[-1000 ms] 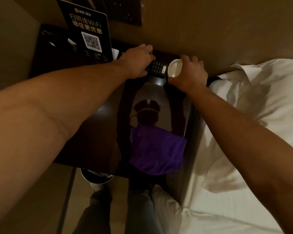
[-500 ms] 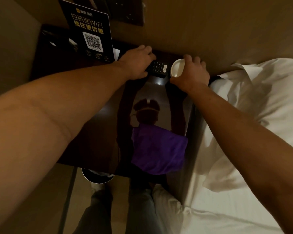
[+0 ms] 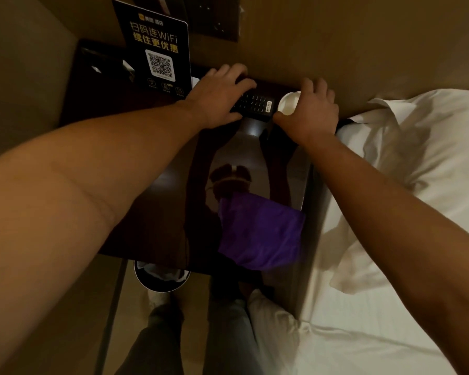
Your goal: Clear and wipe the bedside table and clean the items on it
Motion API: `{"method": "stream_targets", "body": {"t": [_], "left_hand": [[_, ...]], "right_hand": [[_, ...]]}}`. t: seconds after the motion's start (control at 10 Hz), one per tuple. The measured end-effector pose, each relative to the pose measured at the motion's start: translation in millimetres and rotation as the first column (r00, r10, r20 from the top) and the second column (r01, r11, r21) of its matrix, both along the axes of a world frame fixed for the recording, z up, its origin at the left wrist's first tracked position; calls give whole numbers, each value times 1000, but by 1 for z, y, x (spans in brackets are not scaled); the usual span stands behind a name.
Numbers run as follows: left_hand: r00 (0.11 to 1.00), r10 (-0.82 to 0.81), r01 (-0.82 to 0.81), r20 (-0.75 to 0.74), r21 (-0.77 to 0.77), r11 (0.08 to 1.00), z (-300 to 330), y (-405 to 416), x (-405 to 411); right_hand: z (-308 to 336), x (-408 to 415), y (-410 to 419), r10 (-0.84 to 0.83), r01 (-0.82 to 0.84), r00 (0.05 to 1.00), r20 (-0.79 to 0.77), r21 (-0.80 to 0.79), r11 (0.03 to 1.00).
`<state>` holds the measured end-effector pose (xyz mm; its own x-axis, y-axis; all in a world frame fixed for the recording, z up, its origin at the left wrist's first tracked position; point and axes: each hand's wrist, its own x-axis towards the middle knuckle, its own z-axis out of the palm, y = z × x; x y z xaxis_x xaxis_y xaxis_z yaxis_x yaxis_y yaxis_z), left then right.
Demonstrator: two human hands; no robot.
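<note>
Little was found changed over the last second: the left hand [image 3: 217, 100] remained closed on the remote [image 3: 255, 105], the right hand [image 3: 307, 110] on the white cup [image 3: 288, 102], both still at the surface [image 3: 157, 190] rear, uncleared.

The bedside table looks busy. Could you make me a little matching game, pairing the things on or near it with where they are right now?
Things:
1. purple cloth
2. remote control
3. white cup
4. WiFi sign

Places:
A. under the left hand
B. standing at the back, by the wall
C. at the table's near edge
D. in the right hand

Pairs: 1-C, 2-A, 3-D, 4-B
</note>
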<state>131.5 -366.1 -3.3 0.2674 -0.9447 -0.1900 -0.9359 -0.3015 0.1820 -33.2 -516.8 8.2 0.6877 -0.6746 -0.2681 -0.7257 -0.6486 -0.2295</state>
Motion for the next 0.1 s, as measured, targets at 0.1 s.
{"method": "stream_targets", "body": {"t": [0.1], "left_hand": [[1000,1,0,13,-49,999,8,9,-3]], "right_hand": [[10,-2,10,4,-3,1000,24,-24,1000]]}}
